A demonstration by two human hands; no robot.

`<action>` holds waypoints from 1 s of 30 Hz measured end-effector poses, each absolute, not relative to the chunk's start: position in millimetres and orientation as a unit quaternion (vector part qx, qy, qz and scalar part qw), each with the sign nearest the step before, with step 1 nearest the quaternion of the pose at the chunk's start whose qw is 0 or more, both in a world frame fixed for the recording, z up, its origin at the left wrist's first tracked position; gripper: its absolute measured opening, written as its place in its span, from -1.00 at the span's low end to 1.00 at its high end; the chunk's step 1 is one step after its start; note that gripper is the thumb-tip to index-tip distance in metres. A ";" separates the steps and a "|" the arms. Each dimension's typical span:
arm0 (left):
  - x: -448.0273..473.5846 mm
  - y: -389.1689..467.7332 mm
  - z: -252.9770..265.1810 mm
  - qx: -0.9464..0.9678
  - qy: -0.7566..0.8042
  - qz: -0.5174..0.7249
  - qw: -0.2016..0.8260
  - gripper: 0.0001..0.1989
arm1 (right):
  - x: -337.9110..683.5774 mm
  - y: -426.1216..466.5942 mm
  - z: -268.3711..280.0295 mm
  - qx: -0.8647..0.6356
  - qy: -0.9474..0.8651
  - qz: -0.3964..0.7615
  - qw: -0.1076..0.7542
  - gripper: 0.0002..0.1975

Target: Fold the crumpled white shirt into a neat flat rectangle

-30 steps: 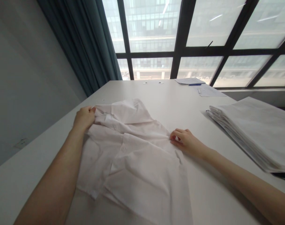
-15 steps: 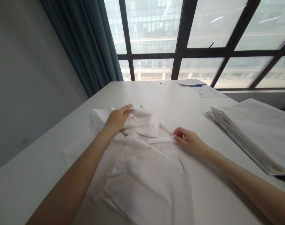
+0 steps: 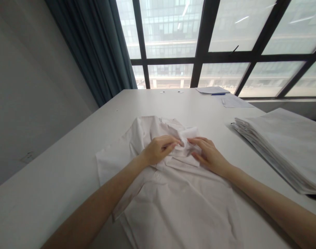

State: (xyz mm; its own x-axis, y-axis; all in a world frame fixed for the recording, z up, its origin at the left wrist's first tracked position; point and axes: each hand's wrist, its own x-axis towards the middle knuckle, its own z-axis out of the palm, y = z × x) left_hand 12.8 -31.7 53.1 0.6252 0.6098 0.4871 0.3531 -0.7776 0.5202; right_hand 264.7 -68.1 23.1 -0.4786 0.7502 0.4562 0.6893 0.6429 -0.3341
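A white shirt [image 3: 173, 204] lies spread and wrinkled on the table, its body toward me and its bunched collar [image 3: 185, 133] at the far end. My left hand [image 3: 159, 149] has thumb and fingertips closed on the cloth at the collar's left side. Close by on the right, my right hand [image 3: 211, 155] holds the collar's other side, with cloth between its thumb and fingers. A sleeve [image 3: 113, 154] stretches out flat to the left. My fingers partly hide the folds around the collar.
On the right of the white table [image 3: 56, 180] lies a thick stack of white cloth or sheets [image 3: 285, 145]. Papers [image 3: 212, 90] and a blue pen [image 3: 218, 94] are at the far edge. Beyond are windows [image 3: 170, 31] and a dark blue curtain [image 3: 95, 48].
My left hand has come right and nearer, bringing the collar area with it. The shirt has shifted right and its left side lies flatter. My right hand now meets the collar.
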 end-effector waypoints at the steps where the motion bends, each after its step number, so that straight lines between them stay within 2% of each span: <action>1: 10.2 -29.0 54.8 0.866 0.302 0.358 0.176 -0.68 | 264.0 -68.3 23.7 -0.422 -0.860 0.049 0.284 -0.57; 4: -0.8 -15.2 56.1 0.840 0.390 0.372 0.059 -0.66 | 262.1 -68.7 23.6 -0.422 -0.864 0.038 0.273 -0.67; 7: -14.4 0.2 50.2 0.817 0.491 0.301 -0.006 -0.60 | 260.2 -69.5 21.4 -0.419 -0.866 0.035 0.271 -0.74; 13: -31.1 12.6 33.6 0.799 0.556 0.227 0.037 -0.60 | 258.3 -72.3 20.0 -0.414 -0.869 0.038 0.270 -0.71; 18: -31.2 13.9 30.2 0.791 0.556 0.244 0.079 -0.46 | 256.0 -74.7 24.5 -0.395 -0.880 0.040 0.263 -0.57; 20: -30.5 13.6 32.2 0.790 0.550 0.257 0.087 -0.50 | 255.3 -74.7 25.0 -0.388 -0.884 0.039 0.257 -0.48; 23: -28.5 10.2 38.7 0.770 0.566 0.284 0.074 -0.69 | 255.3 -74.0 23.3 -0.383 -0.887 0.033 0.256 -0.45; 26: -25.3 4.0 48.7 0.734 0.576 0.356 0.058 -0.79 | 256.0 -73.2 21.0 -0.381 -0.885 0.032 0.266 -0.54; 30: -21.3 -3.4 66.7 0.671 0.511 0.527 0.103 -0.81 | 255.9 -73.1 20.0 -0.380 -0.883 0.033 0.272 -0.70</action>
State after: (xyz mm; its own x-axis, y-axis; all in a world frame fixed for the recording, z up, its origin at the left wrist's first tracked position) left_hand -21.3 -3.4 66.7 -0.0782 0.7946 0.6021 0.5772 -0.4563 0.6772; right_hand 255.9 -73.1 20.0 -0.5627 0.6893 0.4563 0.6538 0.7088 -0.2646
